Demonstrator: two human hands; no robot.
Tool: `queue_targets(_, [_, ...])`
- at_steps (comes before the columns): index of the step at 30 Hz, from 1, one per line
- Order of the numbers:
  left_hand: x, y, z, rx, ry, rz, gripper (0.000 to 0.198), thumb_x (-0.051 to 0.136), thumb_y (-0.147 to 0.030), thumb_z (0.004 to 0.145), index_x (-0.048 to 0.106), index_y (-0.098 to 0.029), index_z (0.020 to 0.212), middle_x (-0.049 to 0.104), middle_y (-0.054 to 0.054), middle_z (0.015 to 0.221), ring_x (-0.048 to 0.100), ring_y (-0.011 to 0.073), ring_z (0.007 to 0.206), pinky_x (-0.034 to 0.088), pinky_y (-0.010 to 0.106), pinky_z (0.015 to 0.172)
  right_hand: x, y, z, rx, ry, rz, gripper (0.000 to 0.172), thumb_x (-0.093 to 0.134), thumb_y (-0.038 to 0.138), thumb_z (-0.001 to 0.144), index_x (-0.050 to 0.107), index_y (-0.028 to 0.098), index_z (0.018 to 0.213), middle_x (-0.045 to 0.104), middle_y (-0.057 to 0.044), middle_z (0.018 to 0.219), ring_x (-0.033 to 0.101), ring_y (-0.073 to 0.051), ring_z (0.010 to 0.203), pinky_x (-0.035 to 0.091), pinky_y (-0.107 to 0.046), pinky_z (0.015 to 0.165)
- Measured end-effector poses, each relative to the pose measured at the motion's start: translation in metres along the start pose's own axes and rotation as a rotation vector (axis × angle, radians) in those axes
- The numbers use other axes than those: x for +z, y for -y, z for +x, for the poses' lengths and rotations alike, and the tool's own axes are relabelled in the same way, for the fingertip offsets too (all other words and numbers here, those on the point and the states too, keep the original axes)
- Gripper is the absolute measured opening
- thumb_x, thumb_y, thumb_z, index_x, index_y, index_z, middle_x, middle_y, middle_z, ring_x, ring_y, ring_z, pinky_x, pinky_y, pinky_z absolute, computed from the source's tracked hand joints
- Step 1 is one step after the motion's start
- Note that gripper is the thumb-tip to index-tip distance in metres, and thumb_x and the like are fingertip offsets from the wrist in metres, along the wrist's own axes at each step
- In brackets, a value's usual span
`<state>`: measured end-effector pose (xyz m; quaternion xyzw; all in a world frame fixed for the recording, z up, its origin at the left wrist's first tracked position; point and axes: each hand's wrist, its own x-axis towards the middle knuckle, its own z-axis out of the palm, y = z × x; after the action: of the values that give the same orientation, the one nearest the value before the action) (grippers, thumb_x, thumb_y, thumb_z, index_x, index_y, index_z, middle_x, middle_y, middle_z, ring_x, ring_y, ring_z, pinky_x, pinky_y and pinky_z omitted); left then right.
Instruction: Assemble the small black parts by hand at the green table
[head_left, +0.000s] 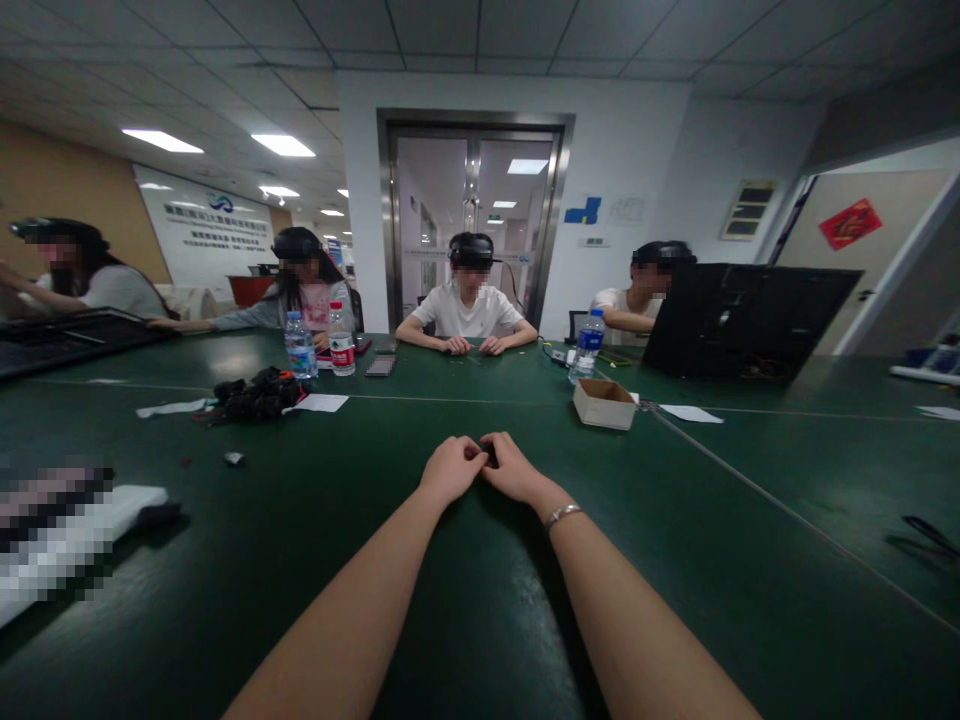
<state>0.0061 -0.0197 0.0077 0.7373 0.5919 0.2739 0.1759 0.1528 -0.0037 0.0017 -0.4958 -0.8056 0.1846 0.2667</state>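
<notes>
Fingers point(472, 447) on both our hands are curled in, tips nearly meeting, with only a narrow gap between left hand point(451, 472) and right hand point(516, 470). There's a dark spot point(490, 457) in there that might be a small object or just shadow, so honestly we can't tell if we've got hold of anything. Whatever we're working on, if it's there, sits right between the fingertips, out on the open middle of the surface point(480, 620), away from the edges.

As for how far along we are: hard to call. Nothing near our hands reads as a finished piece, and the curled pose looks to us more like mid-fiddling than done. What's left, we can't say.

The white box point(604, 413) sits over to the right, toward the far edge, well apart from our hands. The black bundle point(255, 396) lies on the left, also toward the far edge, and we're touching neither. Across from us, a person in a white shirt point(466, 312) has both hands by the far edge.
</notes>
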Motion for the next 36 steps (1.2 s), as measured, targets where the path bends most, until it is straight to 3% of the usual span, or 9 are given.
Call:
queue_targets(4, [-0.034, 0.025, -0.001, 0.008, -0.145, 0.398, 0.038, 0.043, -0.043, 0.084, 0.058, -0.022, 0.112, 0.057, 0.013, 0.121, 0.047, 0.029, 0.116, 0.035, 0.046, 0.098, 0.0, 0.0, -0.004, -0.054, -0.041, -0.016, 0.02, 0.054, 0.017, 0.076, 0.054, 0.018, 0.096, 0.051, -0.006, 0.101, 0.05, -0.018, 0.099, 0.04, -0.034, 0.094])
queue_targets(8, [-0.112, 0.093, -0.016, -0.158, -0.174, 0.771, 0.042, 0.046, -0.028, 0.082, 0.053, -0.019, 0.123, 0.045, 0.017, 0.137, 0.028, 0.0369, 0.133, 0.015, 0.061, 0.104, 0.001, 0.001, -0.006, -0.028, -0.054, -0.037, 0.009, 0.055, 0.026, 0.081, 0.055, 0.02, 0.089, 0.05, -0.004, 0.097, 0.051, -0.017, 0.093, 0.042, -0.034, 0.087])
queue_targets(11, [-0.169, 0.151, -0.039, -0.383, -0.146, 0.757, 0.044, 0.037, -0.031, 0.086, 0.054, -0.011, 0.122, 0.047, 0.021, 0.135, 0.035, 0.0444, 0.126, 0.028, 0.064, 0.094, 0.002, 0.002, -0.006, -0.022, -0.066, -0.048, 0.009, 0.055, 0.028, 0.082, 0.055, 0.021, 0.087, 0.05, -0.004, 0.097, 0.051, -0.017, 0.092, 0.043, -0.034, 0.085])
queue_targets(14, [-0.2, 0.186, -0.064, -0.493, 0.029, 0.679, 0.043, 0.039, -0.032, 0.086, 0.055, -0.011, 0.12, 0.056, 0.018, 0.126, 0.052, 0.0361, 0.114, 0.04, 0.05, 0.09, 0.002, 0.004, -0.007, -0.014, -0.078, -0.053, 0.009, 0.055, 0.028, 0.082, 0.054, 0.021, 0.086, 0.05, -0.004, 0.097, 0.051, -0.018, 0.093, 0.043, -0.034, 0.085])
queue_targets(17, [-0.206, 0.194, -0.09, -0.421, 0.055, 0.769, 0.038, 0.039, -0.029, 0.085, 0.059, -0.014, 0.113, 0.06, 0.014, 0.122, 0.056, 0.0303, 0.111, 0.042, 0.042, 0.091, 0.002, 0.006, -0.008, 0.002, -0.069, -0.045, 0.009, 0.055, 0.029, 0.082, 0.054, 0.021, 0.086, 0.05, -0.004, 0.097, 0.051, -0.018, 0.092, 0.043, -0.035, 0.085])
queue_targets(22, [-0.203, 0.193, -0.133, -0.325, -0.048, 0.873, 0.035, 0.042, -0.031, 0.078, 0.065, -0.019, 0.102, 0.064, 0.01, 0.117, 0.054, 0.0319, 0.113, 0.04, 0.044, 0.094, 0.002, 0.006, -0.007, 0.002, -0.069, -0.028, 0.009, 0.056, 0.029, 0.081, 0.055, 0.021, 0.086, 0.051, -0.004, 0.097, 0.052, -0.018, 0.091, 0.044, -0.035, 0.084])
queue_targets(27, [-0.214, 0.216, -0.161, -0.269, -0.122, 0.869, 0.042, 0.037, -0.042, 0.074, 0.066, -0.024, 0.098, 0.067, 0.004, 0.113, 0.053, 0.0301, 0.114, 0.036, 0.045, 0.098, 0.002, 0.004, -0.006, 0.002, -0.071, -0.006, 0.009, 0.056, 0.028, 0.081, 0.056, 0.021, 0.086, 0.051, -0.003, 0.096, 0.052, -0.017, 0.09, 0.043, -0.033, 0.082])
queue_targets(32, [-0.217, 0.22, -0.163, -0.182, -0.182, 0.887, 0.056, 0.025, -0.052, 0.076, 0.064, -0.023, 0.103, 0.067, 0.0, 0.112, 0.052, 0.0274, 0.113, 0.033, 0.046, 0.099, 0.004, 0.004, -0.005, 0.023, -0.091, 0.008, 0.01, 0.059, 0.027, 0.079, 0.058, 0.019, 0.085, 0.052, -0.004, 0.097, 0.051, -0.016, 0.089, 0.042, -0.031, 0.081])
queue_targets(36, [-0.185, 0.181, -0.142, -0.064, -0.238, 0.879, 0.057, 0.027, -0.051, 0.082, 0.057, -0.022, 0.12, 0.06, 0.004, 0.125, 0.043, 0.0298, 0.124, 0.029, 0.048, 0.103, 0.005, 0.002, -0.004, 0.012, -0.092, 0.015, 0.008, 0.059, 0.026, 0.079, 0.058, 0.02, 0.084, 0.051, -0.003, 0.096, 0.051, -0.016, 0.087, 0.042, -0.03, 0.079])
